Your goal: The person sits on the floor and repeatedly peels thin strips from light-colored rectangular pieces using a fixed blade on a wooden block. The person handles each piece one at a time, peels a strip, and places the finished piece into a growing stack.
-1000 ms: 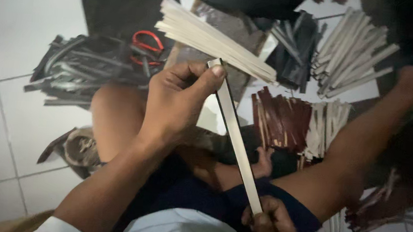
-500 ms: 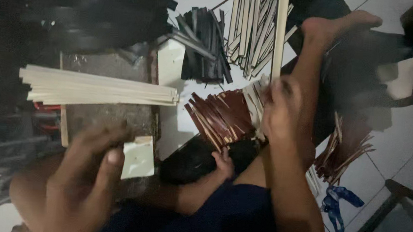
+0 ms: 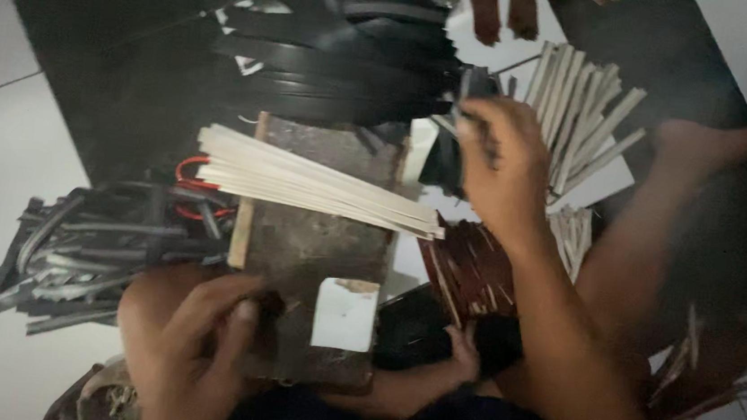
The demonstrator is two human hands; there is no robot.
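Note:
My right hand (image 3: pixel 501 167) reaches far forward, its fingertips pinched on a black strip (image 3: pixel 465 85) at the edge of a heap of black strips (image 3: pixel 341 63). Just right of that hand lies a fan of pale strips (image 3: pixel 585 107). A bundle of long pale strips (image 3: pixel 303 186) rests across a dark wooden board (image 3: pixel 316 250). My left hand (image 3: pixel 196 334) hangs low by my knee at the board's near left corner. Its fingers are loosely curled and hold nothing I can see.
A small white card (image 3: pixel 345 314) lies on the board's near edge. Reddish-brown strips (image 3: pixel 472 264) sit right of the board, and grey-black strips (image 3: pixel 86 252) with red-handled scissors (image 3: pixel 185 186) sit to its left. My bare foot (image 3: pixel 740 143) stretches out at the right. White floor tiles (image 3: pixel 0 150) surround the dark mat.
The long pale strip I held in both hands is gone. My right hand has gone forward from the pale strips to the black heap, and my left hand has dropped to my knee.

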